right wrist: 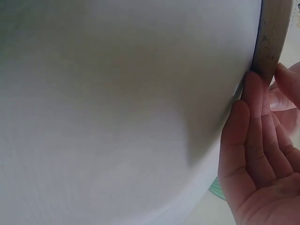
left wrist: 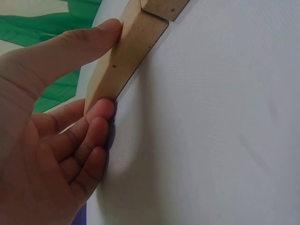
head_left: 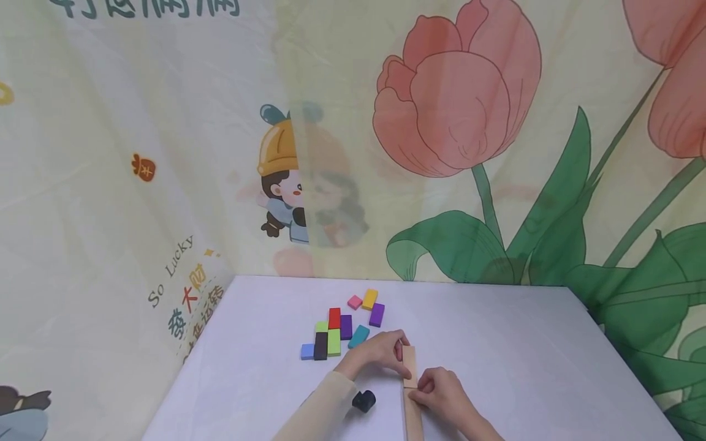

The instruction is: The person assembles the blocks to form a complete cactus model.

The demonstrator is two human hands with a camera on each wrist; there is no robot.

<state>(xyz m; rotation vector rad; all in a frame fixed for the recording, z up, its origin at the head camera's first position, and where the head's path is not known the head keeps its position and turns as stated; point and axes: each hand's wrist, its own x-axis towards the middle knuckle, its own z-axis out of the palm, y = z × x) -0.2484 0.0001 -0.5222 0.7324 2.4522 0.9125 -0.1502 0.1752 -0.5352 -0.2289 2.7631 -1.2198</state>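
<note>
Two long plain wooden blocks lie end to end on the white table. My left hand (head_left: 383, 352) holds the far wooden block (head_left: 409, 361). In the left wrist view, the thumb of the left hand (left wrist: 51, 122) lies along one side of this block (left wrist: 124, 56), with fingers curled at its end. My right hand (head_left: 445, 392) pinches the near wooden block (head_left: 413, 419) close to the joint between the two. Seen from the right wrist, the right hand (right wrist: 262, 164) has its thumb and fingers on opposite sides of a wooden block (right wrist: 273, 37).
Beyond the left hand lie several coloured blocks, among them a red block (head_left: 334, 318), a black block (head_left: 320, 346), a teal block (head_left: 359, 337) and a yellow block (head_left: 370, 299). A small black object (head_left: 364, 401) is beside the left sleeve. Printed cloth (head_left: 342, 257) hangs behind the table (head_left: 529, 343).
</note>
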